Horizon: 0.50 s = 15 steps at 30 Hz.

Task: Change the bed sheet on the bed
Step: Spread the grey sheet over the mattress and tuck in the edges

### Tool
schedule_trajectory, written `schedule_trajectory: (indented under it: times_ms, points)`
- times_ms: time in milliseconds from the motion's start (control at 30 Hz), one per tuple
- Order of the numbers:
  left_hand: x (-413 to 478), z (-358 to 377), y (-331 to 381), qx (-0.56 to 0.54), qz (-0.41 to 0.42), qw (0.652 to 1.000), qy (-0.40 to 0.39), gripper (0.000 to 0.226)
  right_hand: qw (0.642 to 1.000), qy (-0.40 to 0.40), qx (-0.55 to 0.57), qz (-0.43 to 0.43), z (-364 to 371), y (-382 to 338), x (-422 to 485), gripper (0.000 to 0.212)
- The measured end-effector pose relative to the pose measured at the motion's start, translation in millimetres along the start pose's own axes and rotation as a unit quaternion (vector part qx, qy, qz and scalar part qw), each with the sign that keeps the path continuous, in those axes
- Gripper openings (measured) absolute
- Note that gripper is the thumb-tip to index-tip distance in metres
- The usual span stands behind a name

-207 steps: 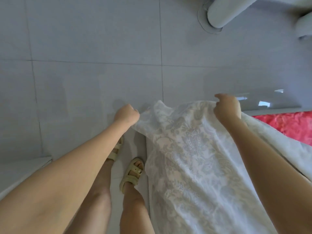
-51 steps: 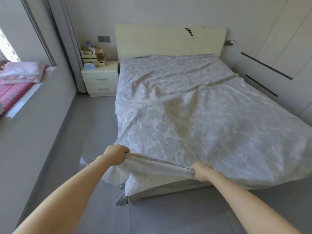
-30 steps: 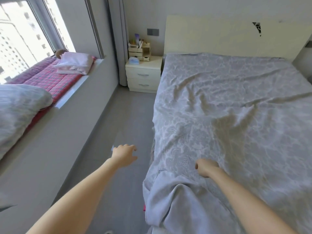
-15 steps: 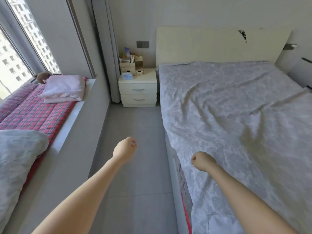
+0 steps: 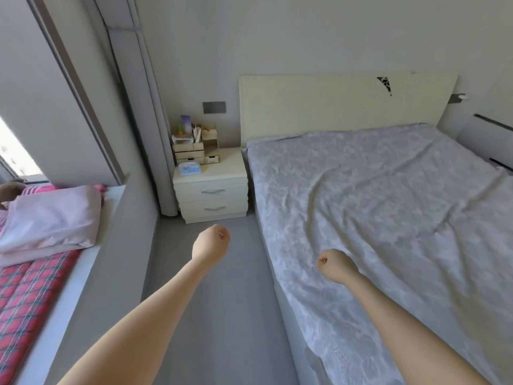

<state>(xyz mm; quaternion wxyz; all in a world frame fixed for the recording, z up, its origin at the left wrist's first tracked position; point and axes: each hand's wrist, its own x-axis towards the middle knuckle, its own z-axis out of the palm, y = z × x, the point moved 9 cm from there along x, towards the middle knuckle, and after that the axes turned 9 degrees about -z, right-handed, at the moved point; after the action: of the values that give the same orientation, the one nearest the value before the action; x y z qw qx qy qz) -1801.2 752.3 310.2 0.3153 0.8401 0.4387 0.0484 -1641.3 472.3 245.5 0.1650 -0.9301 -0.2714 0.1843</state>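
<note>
Sheet (image 5: 388, 218) fills the frame's right, long axis running up to the headboard (image 5: 333, 107). My right hand (image 5: 337, 266), curled empty, hovers over its left edge, nearer; my left hand (image 5: 211, 244), curled empty too, hangs over the floor (image 5: 222, 301).

A grey patterned bed sheet (image 5: 388, 207), creased in long wrinkles, covers the bed on the right of the frame up to the cream headboard (image 5: 333, 104). The left hand (image 5: 211, 243) hangs at centre above the grey floor (image 5: 222, 315), fingers curled and holding nothing. The right hand (image 5: 336, 265), also a fist, is over the sheet's near edge. A cream nightstand (image 5: 211, 191) stands at upper centre, and a pink pillow (image 5: 52, 218) lies at left.
</note>
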Motion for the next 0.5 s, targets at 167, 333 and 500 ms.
schedule_trajectory:
  times_ms: [167, 333, 500]
  points:
    - [117.9, -38.7, 25.4, 0.018, 0.019, 1.000, 0.015, 0.026, 1.000, 0.004, 0.003, 0.015, -23.9, -39.5, 118.1, 0.041]
    - [255.2, -64.2, 40.6, 0.030, 0.036, 0.998, 0.040, 0.028, 0.999, 0.030, 0.008, 0.008, -41.3, -92.6, 249.5, 0.039]
    - [412.1, -60.0, 66.3, 0.032, 0.052, 0.998, 0.028, 0.028, 0.996, 0.078, 0.023, 0.037, -60.2, -118.3, 383.4, 0.040]
